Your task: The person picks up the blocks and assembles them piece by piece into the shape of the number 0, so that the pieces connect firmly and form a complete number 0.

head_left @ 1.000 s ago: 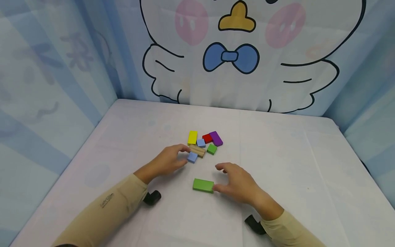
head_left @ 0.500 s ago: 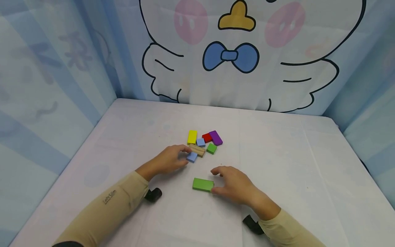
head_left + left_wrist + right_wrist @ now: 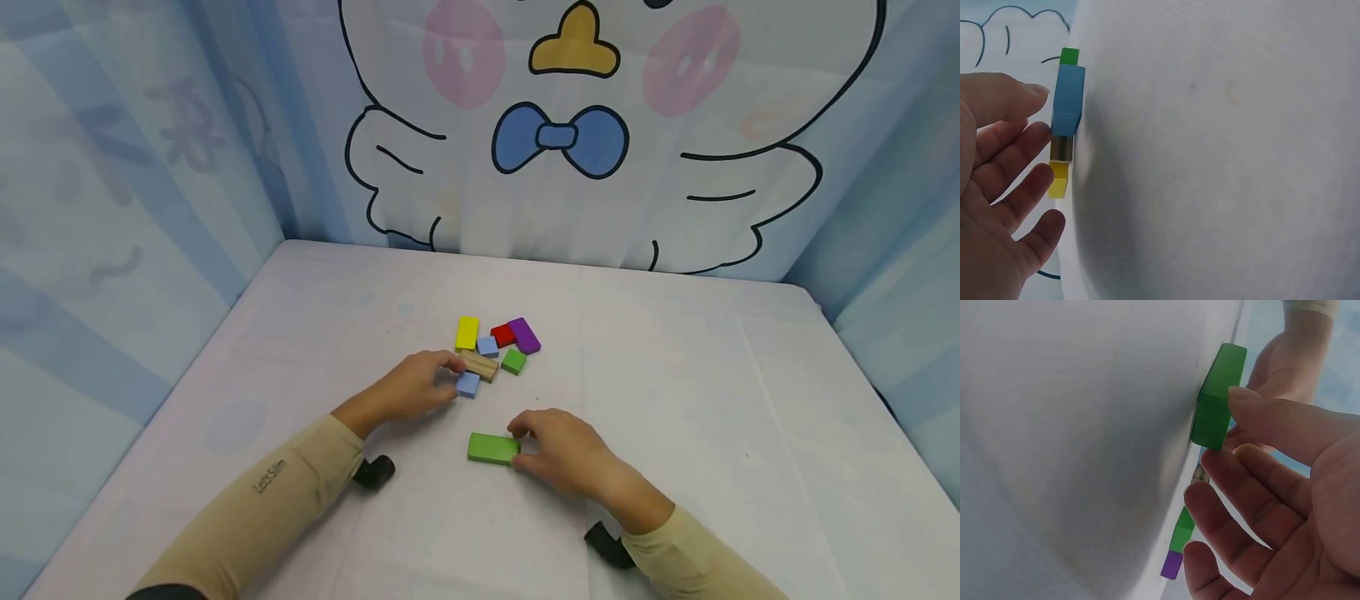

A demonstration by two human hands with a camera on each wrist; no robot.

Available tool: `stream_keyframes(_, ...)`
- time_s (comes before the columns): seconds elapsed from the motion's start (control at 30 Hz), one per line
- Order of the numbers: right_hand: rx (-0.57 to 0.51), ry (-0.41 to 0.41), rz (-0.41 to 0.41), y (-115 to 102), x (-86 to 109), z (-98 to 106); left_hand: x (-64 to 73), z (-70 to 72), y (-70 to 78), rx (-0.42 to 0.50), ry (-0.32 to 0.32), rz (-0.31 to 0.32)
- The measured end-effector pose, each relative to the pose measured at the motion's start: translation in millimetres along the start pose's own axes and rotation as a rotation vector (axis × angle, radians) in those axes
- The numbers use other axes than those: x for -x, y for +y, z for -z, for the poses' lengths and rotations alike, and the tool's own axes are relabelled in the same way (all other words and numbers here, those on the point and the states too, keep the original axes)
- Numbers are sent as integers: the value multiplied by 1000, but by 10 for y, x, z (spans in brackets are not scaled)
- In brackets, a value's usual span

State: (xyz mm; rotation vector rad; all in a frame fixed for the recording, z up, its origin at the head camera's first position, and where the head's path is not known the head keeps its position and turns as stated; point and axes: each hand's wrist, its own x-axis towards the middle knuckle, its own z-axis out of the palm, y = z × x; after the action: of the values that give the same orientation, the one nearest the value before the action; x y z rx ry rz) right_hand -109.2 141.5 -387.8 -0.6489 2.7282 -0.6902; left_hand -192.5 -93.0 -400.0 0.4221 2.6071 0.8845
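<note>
On the white table, my left hand is beside a small blue block, thumb and index finger at its left side, the other fingers loosely spread. In the left wrist view a gap shows between the thumb and the blue block. My right hand pinches the right end of a long green block, index finger at its far edge and thumb at its near edge. The right wrist view shows the thumb against the green block and the index fingertip at its lower edge.
Behind the blue block lies a wood-coloured block. Around it are a yellow block, a second blue block, a red block, a purple block and a small green block. A curtain hangs beyond the table.
My right hand has shifted slightly left, its index finger coming down to the green block's far edge. The blue block by my left hand has turned slightly; that hand has barely moved.
</note>
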Motion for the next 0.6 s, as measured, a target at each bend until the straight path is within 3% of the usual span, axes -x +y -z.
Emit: stream_keyframes(0.6,26,-8,0,-34,5,-9,-87,-32,-23,-42,-2,-21)
